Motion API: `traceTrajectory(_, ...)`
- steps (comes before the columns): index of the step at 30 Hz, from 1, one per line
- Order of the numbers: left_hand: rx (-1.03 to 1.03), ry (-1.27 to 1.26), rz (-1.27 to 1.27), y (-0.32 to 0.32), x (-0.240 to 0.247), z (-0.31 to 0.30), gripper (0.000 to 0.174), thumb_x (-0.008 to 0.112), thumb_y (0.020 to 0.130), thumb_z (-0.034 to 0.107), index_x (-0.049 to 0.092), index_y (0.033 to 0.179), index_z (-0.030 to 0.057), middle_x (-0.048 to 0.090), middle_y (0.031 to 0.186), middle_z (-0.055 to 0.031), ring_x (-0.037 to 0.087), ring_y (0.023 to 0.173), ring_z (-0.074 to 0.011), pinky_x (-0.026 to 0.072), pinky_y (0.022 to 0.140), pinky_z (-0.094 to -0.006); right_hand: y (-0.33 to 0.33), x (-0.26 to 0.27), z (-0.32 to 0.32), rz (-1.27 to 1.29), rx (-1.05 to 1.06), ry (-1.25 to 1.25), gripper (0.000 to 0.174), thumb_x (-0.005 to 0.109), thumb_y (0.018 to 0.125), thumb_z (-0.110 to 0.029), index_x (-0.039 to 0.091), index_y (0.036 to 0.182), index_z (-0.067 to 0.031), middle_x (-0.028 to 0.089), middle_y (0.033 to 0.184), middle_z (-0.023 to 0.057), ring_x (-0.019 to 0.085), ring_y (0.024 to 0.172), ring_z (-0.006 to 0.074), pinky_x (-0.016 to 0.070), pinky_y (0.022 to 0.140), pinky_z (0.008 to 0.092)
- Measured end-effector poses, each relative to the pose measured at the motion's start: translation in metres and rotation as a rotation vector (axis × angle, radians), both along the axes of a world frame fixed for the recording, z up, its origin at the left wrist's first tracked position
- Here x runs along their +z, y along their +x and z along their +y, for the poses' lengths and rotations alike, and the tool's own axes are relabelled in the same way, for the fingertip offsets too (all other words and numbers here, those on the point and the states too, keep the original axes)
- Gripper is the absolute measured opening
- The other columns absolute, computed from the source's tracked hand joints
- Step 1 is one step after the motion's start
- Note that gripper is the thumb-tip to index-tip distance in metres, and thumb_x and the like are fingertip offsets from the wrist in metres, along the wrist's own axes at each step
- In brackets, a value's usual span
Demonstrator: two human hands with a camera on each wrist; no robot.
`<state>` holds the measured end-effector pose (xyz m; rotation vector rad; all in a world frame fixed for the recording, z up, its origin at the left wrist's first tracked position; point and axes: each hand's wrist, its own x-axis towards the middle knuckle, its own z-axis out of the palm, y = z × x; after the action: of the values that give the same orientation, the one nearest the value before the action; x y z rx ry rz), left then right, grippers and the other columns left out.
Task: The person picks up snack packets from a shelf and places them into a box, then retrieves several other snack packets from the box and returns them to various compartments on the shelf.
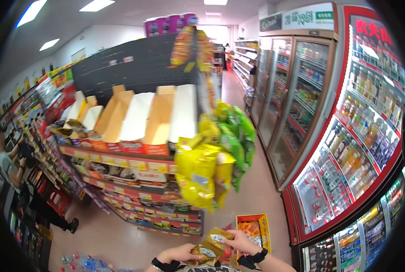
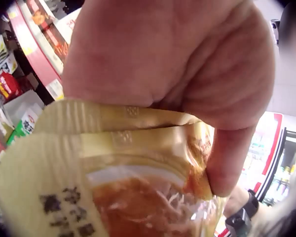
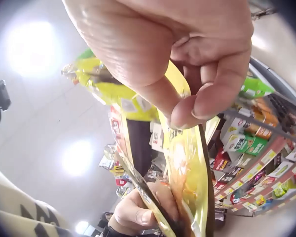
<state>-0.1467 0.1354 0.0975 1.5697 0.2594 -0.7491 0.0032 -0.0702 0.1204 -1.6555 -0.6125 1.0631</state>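
In the head view my left hand point(image 1: 179, 254) grips a gold snack packet point(image 1: 207, 253) low in front of the body. My right hand point(image 1: 242, 242) pinches another gold snack packet point(image 1: 218, 236) by its edge, just above and overlapping the first. The left wrist view shows two layered gold packets point(image 2: 133, 148) under the left hand point(image 2: 163, 54), with a food picture on the front one. From the right wrist, the right thumb and fingertips point(image 3: 185, 113) pinch the top edge of an upright packet point(image 3: 187, 163); the left hand point(image 3: 143, 210) is below, holding its packet.
A yellow-red box point(image 1: 266, 226) of orange packets stands on the floor beyond the right hand. Yellow bags point(image 1: 198, 172) and green bags point(image 1: 238, 140) hang at the shelf end point(image 1: 134, 163). Drink fridges point(image 1: 347, 136) line the right. A person point(image 1: 12, 167) stands at left near bottles point(image 1: 84, 263).
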Motion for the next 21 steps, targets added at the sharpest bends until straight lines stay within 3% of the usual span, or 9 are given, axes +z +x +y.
traceTrajectory(1, 0.027, -0.001, -0.007, -0.014, 0.007, 0.009, 0.038, 0.064, 0.083, 0.025, 0.054, 0.11, 0.0001, 0.062, 0.093, -0.0029, 0.056, 0.077, -0.0071, 0.0482, 0.067, -0.022, -0.012, 0.001, 0.014, 0.019, 0.021, 0.03, 0.026, 0.065, 0.082, -0.019, 0.057, 0.097, 0.0004, 0.056, 0.064, 0.0004, 0.05, 0.048, 0.0054, 0.039, 0.044, 0.0199)
traceTrajectory(9, 0.302, -0.034, -0.138, -0.138, 0.014, 0.082, 0.051, 0.063, 0.084, 0.02, 0.039, 0.125, 0.002, 0.059, 0.098, -0.0046, 0.057, 0.08, -0.0087, 0.0498, 0.065, -0.0227, -0.102, -0.006, 0.13, -0.012, 0.159, 0.053, 0.027, 0.067, 0.08, -0.019, 0.055, 0.094, 0.0, 0.056, 0.066, 0.0001, 0.049, 0.049, 0.0048, 0.0387, 0.043, 0.0206)
traceTrajectory(13, 0.429, -0.018, -0.181, -0.193, 0.019, 0.106, 0.049, 0.063, 0.084, 0.019, 0.041, 0.125, 0.0034, 0.058, 0.097, -0.0044, 0.054, 0.077, -0.0085, 0.0492, 0.061, -0.0227, -0.139, -0.002, 0.176, 0.001, 0.296, 0.068, 0.024, 0.066, 0.081, -0.019, 0.054, 0.092, -0.0016, 0.057, 0.07, 0.0006, 0.05, 0.052, 0.0046, 0.0417, 0.046, 0.0198)
traceTrajectory(16, 0.514, 0.063, -0.308, -0.231, 0.004, 0.119, 0.048, 0.063, 0.083, 0.019, 0.042, 0.124, 0.003, 0.059, 0.097, -0.0045, 0.054, 0.079, -0.0089, 0.0495, 0.063, -0.0228, -0.162, 0.008, 0.208, 0.005, 0.425, 0.031, 0.025, 0.066, 0.081, -0.02, 0.053, 0.094, -0.0024, 0.058, 0.073, 0.0009, 0.051, 0.054, 0.0045, 0.0426, 0.046, 0.0203)
traceTrajectory(18, 0.579, -0.058, -0.17, -0.249, 0.001, 0.124, 0.044, 0.064, 0.083, 0.018, 0.047, 0.12, 0.0024, 0.06, 0.1, -0.0048, 0.056, 0.085, -0.0105, 0.0494, 0.07, -0.0244, -0.173, 0.018, 0.227, -0.025, 0.518, 0.025, 0.031, 0.064, 0.083, -0.024, 0.053, 0.102, -0.0032, 0.058, 0.074, 0.0014, 0.051, 0.055, 0.0048, 0.0426, 0.046, 0.0203)
traceTrajectory(19, 0.653, -0.057, -0.41, -0.253, 0.043, 0.114, 0.041, 0.063, 0.081, 0.015, 0.048, 0.117, 0.0034, 0.06, 0.102, -0.0066, 0.056, 0.088, -0.0138, 0.0471, 0.076, -0.0283, -0.18, 0.034, 0.234, -0.061, 0.568, -0.004, 0.032, 0.063, 0.084, -0.026, 0.054, 0.104, -0.0029, 0.058, 0.074, 0.0014, 0.051, 0.054, 0.0049, 0.0425, 0.046, 0.0203)
traceTrajectory(21, 0.691, -0.048, -0.437, -0.26, 0.033, 0.116, 0.044, 0.063, 0.081, 0.015, 0.045, 0.12, 0.0037, 0.059, 0.102, -0.0067, 0.056, 0.09, -0.014, 0.0471, 0.077, -0.0284, -0.185, 0.041, 0.248, -0.105, 0.638, -0.036, 0.034, 0.061, 0.085, -0.028, 0.055, 0.106, -0.0027, 0.058, 0.074, 0.0014, 0.051, 0.054, 0.005, 0.0424, 0.046, 0.0204)
